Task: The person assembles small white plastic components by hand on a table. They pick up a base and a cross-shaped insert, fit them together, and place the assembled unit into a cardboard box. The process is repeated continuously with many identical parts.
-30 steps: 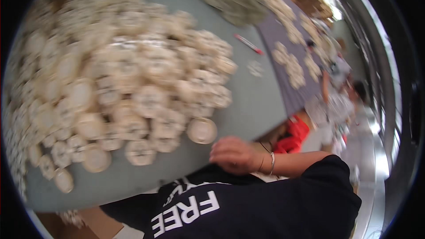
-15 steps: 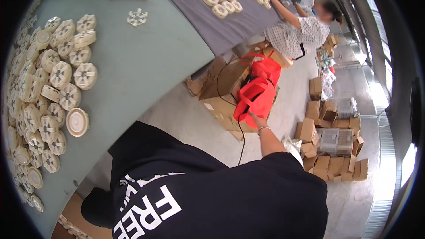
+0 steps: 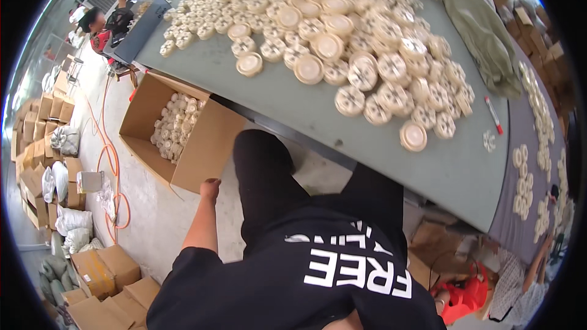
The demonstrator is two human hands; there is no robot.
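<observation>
My left hand (image 3: 210,188) hangs at the lower corner of an open cardboard box (image 3: 211,140). Its fingers look curled; whether they pinch the box's edge is hidden. Inside that box lie many small cream plastic parts (image 3: 177,125). At the lower right, my right hand (image 3: 441,298), with a bracelet at the wrist, is beside a red bag (image 3: 468,296). Most of its fingers are out of sight, so its grip does not show. Before me, round cream plastic parts (image 3: 327,46) are heaped on the green-grey table (image 3: 293,107).
A red-capped marker (image 3: 493,115) and a single spoked part (image 3: 488,141) lie at the table's right. Olive cloth (image 3: 480,36) is bunched behind them. Orange hose (image 3: 113,159) runs along the floor at left, near stacked cartons (image 3: 101,272). Other people work at both sides.
My view has swung left from the red bag to the table and the box. My left hand has come into sight by the box. My right hand still is near the red bag.
</observation>
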